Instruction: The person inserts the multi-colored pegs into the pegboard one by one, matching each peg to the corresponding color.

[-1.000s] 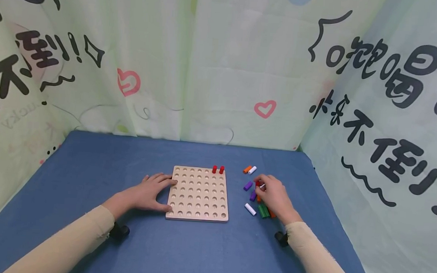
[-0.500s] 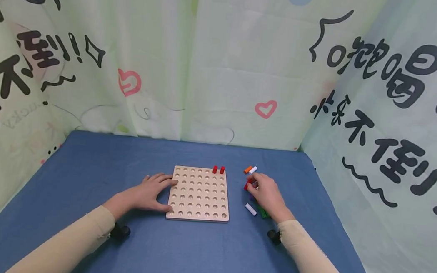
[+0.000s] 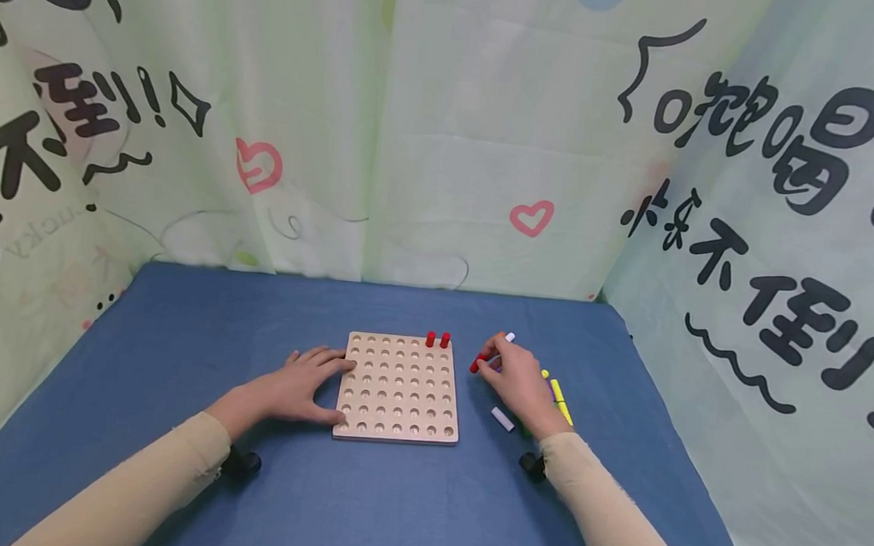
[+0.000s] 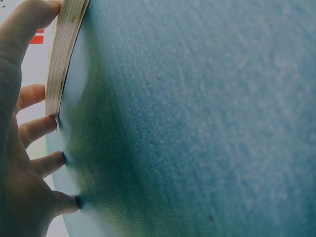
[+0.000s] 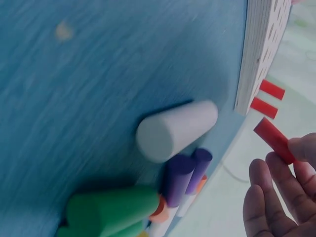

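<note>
A square pegboard (image 3: pixel 398 396) with rows of round holes lies on the blue table. Two red pegs (image 3: pixel 430 339) stand upright in holes at its back right. My left hand (image 3: pixel 298 384) touches the board's left side with spread fingers and thumb. In the left wrist view, the fingers (image 4: pixel 37 129) reach along the layered edge (image 4: pixel 63 59). To the right of the board, my right hand (image 3: pixel 516 386) pinches a red peg (image 5: pixel 274 139) between thumb and fingertips. That peg is tilted and apart from the board.
Loose pegs lie around and beneath the right hand: a white peg (image 5: pixel 177 131), green pegs (image 5: pixel 113 212), purple pegs (image 5: pixel 178 177) and yellow pegs (image 3: pixel 560 400). The hand hides part of this pile in the head view. A printed curtain (image 3: pixel 445 140) hangs behind the table.
My right hand has moved left from over the pegs toward the board, carrying the red peg. Yellow pegs now show behind it. My left hand and the board have stayed put.
</note>
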The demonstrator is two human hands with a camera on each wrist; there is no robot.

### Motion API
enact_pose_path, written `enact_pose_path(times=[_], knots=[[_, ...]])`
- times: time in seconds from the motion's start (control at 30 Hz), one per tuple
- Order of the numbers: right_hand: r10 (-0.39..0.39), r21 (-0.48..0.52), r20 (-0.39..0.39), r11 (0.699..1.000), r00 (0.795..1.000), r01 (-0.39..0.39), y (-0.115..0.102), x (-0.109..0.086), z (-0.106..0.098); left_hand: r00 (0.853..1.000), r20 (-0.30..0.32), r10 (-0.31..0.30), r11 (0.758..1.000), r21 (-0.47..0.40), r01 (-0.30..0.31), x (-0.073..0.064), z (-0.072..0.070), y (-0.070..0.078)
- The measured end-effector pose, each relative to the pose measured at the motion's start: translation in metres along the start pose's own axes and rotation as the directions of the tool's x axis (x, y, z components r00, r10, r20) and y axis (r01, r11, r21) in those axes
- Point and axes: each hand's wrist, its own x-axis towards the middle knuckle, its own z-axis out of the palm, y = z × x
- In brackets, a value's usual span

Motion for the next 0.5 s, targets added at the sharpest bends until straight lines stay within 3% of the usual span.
enact_pose_path(times=[0.5], knots=[[-0.055,0.033,-0.008,0.998,0.998,0.055,-0.026,0.011,0.013,1.0,-0.01,0.001,1.0,0.007,-0.001,0.003,0.004,-0.002]])
